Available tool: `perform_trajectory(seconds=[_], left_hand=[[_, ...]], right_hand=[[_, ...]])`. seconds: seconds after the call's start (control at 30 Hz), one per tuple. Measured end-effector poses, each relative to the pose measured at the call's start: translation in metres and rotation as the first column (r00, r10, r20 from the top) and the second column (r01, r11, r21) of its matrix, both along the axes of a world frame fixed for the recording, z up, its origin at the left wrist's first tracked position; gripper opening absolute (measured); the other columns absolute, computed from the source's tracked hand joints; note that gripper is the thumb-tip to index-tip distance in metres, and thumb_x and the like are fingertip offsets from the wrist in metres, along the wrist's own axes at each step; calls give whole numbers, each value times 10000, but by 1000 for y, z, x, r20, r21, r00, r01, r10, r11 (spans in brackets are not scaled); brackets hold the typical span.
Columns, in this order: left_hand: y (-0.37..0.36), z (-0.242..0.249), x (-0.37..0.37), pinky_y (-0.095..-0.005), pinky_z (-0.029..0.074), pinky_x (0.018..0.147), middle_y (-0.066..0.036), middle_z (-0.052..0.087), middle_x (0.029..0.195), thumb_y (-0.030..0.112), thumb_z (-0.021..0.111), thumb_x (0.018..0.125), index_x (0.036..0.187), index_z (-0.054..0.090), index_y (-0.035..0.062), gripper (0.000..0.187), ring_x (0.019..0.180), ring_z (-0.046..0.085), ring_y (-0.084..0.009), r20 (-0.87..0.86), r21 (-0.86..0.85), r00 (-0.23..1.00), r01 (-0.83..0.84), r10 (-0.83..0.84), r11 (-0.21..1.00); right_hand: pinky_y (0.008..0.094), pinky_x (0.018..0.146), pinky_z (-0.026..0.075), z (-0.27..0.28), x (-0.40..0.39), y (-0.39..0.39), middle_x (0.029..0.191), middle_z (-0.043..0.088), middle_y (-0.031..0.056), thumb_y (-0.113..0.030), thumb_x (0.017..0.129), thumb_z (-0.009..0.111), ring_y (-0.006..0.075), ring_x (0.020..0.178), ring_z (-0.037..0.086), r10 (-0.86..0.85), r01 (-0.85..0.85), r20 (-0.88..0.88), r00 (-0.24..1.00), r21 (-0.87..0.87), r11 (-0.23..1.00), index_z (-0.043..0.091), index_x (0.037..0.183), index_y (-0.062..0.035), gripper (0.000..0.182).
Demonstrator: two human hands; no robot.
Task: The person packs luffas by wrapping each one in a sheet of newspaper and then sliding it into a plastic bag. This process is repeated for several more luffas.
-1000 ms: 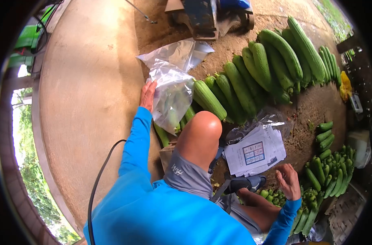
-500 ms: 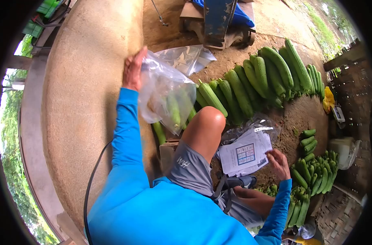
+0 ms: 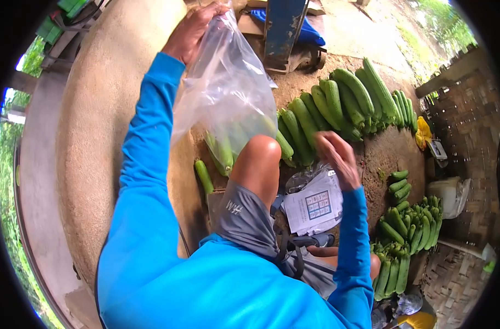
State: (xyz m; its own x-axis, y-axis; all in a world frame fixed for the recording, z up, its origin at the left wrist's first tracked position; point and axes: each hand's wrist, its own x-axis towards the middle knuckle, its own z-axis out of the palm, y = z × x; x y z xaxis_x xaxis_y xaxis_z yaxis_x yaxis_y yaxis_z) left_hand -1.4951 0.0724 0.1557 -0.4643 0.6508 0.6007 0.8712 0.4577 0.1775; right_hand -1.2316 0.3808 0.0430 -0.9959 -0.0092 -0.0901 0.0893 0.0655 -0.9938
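Note:
My left hand (image 3: 198,30), raised at the top, is closed on the gathered upper edge of a clear plastic bag (image 3: 222,88). The bag hangs down from it, spread wide, and overlaps several long green gourds (image 3: 222,153) near my knee. Over the right side of a stack of printed sheets (image 3: 310,205) is my right hand (image 3: 337,159), its fingers bent and smeared by motion. Just beyond that hand lies a long row of large green gourds (image 3: 304,120) on the ground. Crumpled clear plastic (image 3: 302,178) sits at the top of the sheets.
Smaller green gourds (image 3: 420,227) are piled at the right, near a woven bamboo wall (image 3: 469,109). A blue metal stand on a wheeled base (image 3: 285,33) is at the top. A pale curved ledge (image 3: 107,120) runs along my left. One gourd (image 3: 204,176) lies apart beside it.
My left hand has lifted the bag up and away, so it hangs stretched. My right hand has left the edge of the sheets and moved up and left.

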Motion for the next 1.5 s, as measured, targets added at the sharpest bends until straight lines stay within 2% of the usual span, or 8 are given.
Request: perform_trajectory(seconds=[0.13, 0.33, 0.5, 0.6, 0.63, 0.67, 1.2, 1.5], left_hand=[[53, -23, 32, -294, 535, 757, -19, 647, 916, 279, 550, 969, 1055, 616, 33, 270, 846, 633, -138, 755, 652, 7, -115, -656, 749], [78, -57, 62, -359, 551, 761, -68, 665, 883, 231, 597, 915, 976, 611, 90, 154, 806, 660, -212, 596, 696, -173, -375, -784, 612], [59, 10, 22, -417, 592, 706, -104, 667, 796, 229, 610, 866, 875, 587, 55, 176, 731, 678, -264, 606, 696, 112, -553, -787, 457], [40, 90, -4, -391, 554, 839, -146, 674, 968, 203, 509, 952, 1038, 631, 1, 251, 908, 664, -236, 427, 902, 147, 4, -892, 432], [18, 109, -45, -359, 528, 895, -137, 663, 1068, 225, 512, 962, 1101, 620, -13, 296, 962, 647, -220, 297, 864, 566, 182, -769, 468], [60, 158, 22, -326, 489, 849, -141, 643, 1118, 111, 506, 920, 1112, 618, 35, 235, 1017, 624, -230, 243, 965, 252, 38, -937, 260], [118, 296, 86, -394, 553, 711, -125, 679, 850, 284, 521, 794, 819, 666, 44, 281, 719, 659, -256, 161, 864, 363, 398, -918, 309], [150, 267, 45, -413, 581, 619, -181, 684, 818, 203, 493, 770, 788, 676, -46, 309, 668, 673, -305, 336, 871, 221, 297, -916, 391]], right_hand=[[271, 710, 487, 30, -64, -81, 991, 614, 77, -535, 951, 521, 143, 853, 585, 118, -115, 20, 993, -104, 988, 599, 1160, 0, 580], [276, 664, 492, -5, -89, -115, 995, 647, 51, -437, 941, 598, 131, 828, 616, -75, 70, 15, 997, -586, 807, 632, 1108, -27, 444], [268, 639, 487, -68, -77, -89, 809, 630, 0, -394, 931, 625, 93, 747, 603, -27, 26, -11, 1000, -36, 999, 645, 908, -64, 330], [277, 648, 495, -83, -56, -69, 884, 631, 15, -387, 918, 616, 117, 782, 607, -134, 160, 204, 970, -117, 980, 638, 1016, -54, 348], [269, 644, 491, -84, -48, -61, 918, 624, 16, -376, 917, 619, 118, 806, 597, -185, 227, 232, 955, -168, 959, 623, 1075, -49, 363], [256, 638, 485, -85, -41, -53, 910, 618, 6, -381, 911, 628, 109, 807, 584, -221, 267, 234, 947, -188, 945, 623, 1069, -50, 366], [277, 773, 499, -63, -34, -41, 1301, 514, 95, -505, 877, 665, 209, 1111, 559, -232, 259, 132, 964, -247, 934, 380, 1434, -46, 777], [241, 710, 499, -39, 47, -2, 966, 664, 12, -312, 982, 584, 90, 873, 620, -505, 390, -50, 862, -571, 722, 642, 1140, -75, 292]])
